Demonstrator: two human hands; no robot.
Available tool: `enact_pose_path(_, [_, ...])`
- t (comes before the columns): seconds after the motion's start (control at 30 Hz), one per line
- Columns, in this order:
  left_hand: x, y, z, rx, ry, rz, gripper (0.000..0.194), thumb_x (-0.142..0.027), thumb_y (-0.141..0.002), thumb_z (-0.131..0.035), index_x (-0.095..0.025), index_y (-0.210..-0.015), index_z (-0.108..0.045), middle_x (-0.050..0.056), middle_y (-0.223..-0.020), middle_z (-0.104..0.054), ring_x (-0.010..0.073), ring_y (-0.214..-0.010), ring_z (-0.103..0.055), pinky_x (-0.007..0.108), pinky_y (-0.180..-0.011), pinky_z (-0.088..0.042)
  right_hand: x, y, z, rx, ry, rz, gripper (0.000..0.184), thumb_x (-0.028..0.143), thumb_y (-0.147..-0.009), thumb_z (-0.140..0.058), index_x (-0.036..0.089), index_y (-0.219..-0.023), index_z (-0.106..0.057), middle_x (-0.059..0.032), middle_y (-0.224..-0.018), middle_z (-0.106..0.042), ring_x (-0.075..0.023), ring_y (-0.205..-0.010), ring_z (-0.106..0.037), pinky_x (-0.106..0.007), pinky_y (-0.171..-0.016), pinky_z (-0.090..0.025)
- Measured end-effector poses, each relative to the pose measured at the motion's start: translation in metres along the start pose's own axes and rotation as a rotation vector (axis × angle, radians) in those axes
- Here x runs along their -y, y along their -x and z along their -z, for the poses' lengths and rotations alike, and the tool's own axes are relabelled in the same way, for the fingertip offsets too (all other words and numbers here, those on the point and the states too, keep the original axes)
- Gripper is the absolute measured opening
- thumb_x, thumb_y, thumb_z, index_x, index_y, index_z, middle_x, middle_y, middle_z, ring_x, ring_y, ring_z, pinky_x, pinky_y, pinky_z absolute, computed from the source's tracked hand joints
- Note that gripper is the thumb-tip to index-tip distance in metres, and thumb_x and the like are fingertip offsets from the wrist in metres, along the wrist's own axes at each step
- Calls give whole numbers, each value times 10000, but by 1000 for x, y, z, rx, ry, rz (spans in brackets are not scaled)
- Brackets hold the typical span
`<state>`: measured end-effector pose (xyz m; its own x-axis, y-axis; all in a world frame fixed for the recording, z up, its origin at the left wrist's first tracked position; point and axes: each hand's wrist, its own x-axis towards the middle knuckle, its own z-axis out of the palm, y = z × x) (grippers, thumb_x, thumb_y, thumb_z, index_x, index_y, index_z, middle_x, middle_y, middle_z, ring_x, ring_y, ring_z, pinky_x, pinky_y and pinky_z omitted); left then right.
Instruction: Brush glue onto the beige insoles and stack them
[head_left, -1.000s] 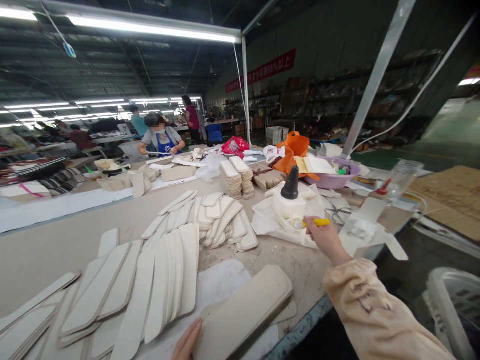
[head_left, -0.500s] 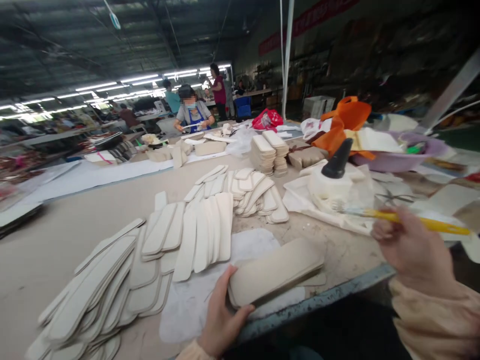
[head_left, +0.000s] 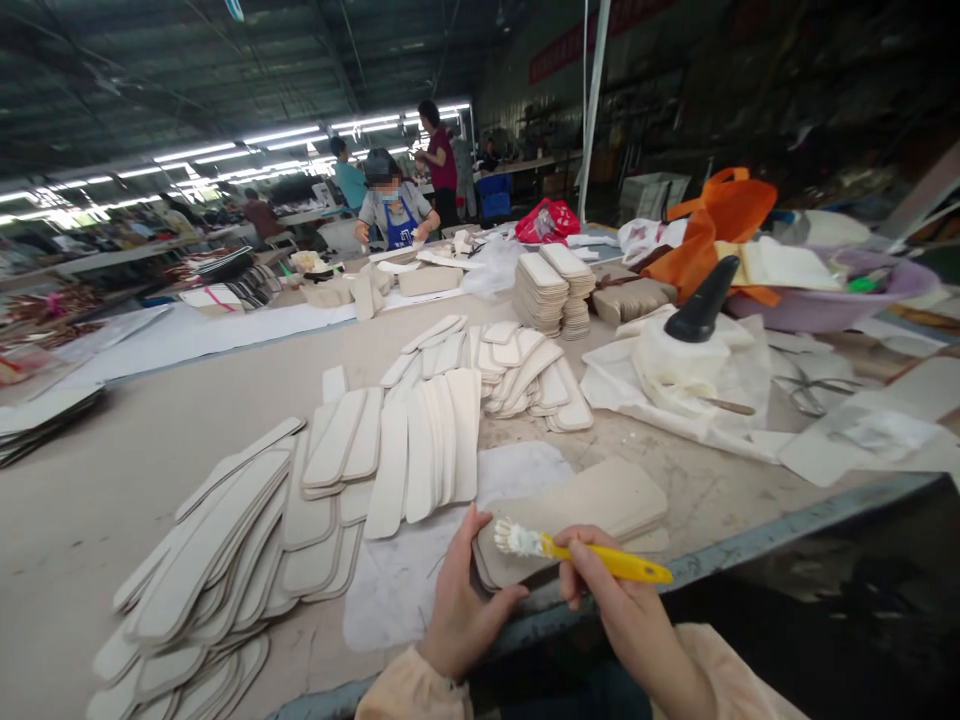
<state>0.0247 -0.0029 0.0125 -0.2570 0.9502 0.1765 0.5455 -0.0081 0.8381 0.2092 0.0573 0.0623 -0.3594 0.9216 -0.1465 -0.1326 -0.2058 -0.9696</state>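
My right hand (head_left: 607, 590) is closed round the yellow handle of a brush (head_left: 615, 563). White paste coats its bristles, which hover over or touch the near left end of a stack of beige rounded panels (head_left: 585, 502); contact is unclear. At that same end, my left hand (head_left: 469, 590) grips the stack between thumb and fingers. The stack lies partly on a white sheet (head_left: 401, 590) at the table's front edge. Fanned pale panels (head_left: 202, 550) spread to the left, with more overlapping panels (head_left: 427, 450) just beyond the sheet.
A white tub (head_left: 675, 355) with a black cone on it stands on plastic at the right, near scissors (head_left: 814, 385). Behind are stacked panels (head_left: 541, 290), an orange bag (head_left: 709, 240) and a purple basin (head_left: 832, 305). Across the table, a co-worker (head_left: 397, 210) handles something.
My right hand has brought the brush from beside the white tub leftward and down to the stack. My left hand keeps its grip on the stack. The view has shifted slightly.
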Motion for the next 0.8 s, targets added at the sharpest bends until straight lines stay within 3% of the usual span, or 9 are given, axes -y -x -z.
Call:
enact_pose_path(0.13, [-1,1,0,28,12,31,952,-179,-660,-729,-249,-1451,-203,103,-1399,-483,266,-1289,-460,462,-1094,-363,-3,2,-7,91,101,15,336,499,-921,-477,184,-942,-591,8,-612,-572,-132,-554,-533,-259,-564,-448])
enact_pose_path(0.23, [-1,1,0,33,-4,43,948,-181,-665,-726,-247,-1449,-197,111,-1395,-479,272,-1296,-450,479,-1100,-349,-6,1,-4,77,147,35,324,490,-922,-481,186,-944,-592,6,-612,-570,-135,-555,-534,-260,-563,-453])
enact_pose_path(0.53, [2,-1,1,32,-109,14,909,-340,-732,-708,-238,-1454,-164,127,-1365,-507,287,-1278,-469,505,-1079,-367,-3,-14,50,-233,191,119,319,501,-899,-509,196,-927,-596,12,-608,-560,-140,-551,-527,-256,-541,-462])
enact_pose_path(0.8, [8,-2,1,9,-132,-8,879,-373,-743,-692,-239,-1457,-196,121,-1345,-544,307,-1262,-494,510,-1060,-388,19,-26,98,-503,345,189,326,507,-878,-530,191,-924,-596,0,-629,-579,-155,-565,-530,-282,-579,-472])
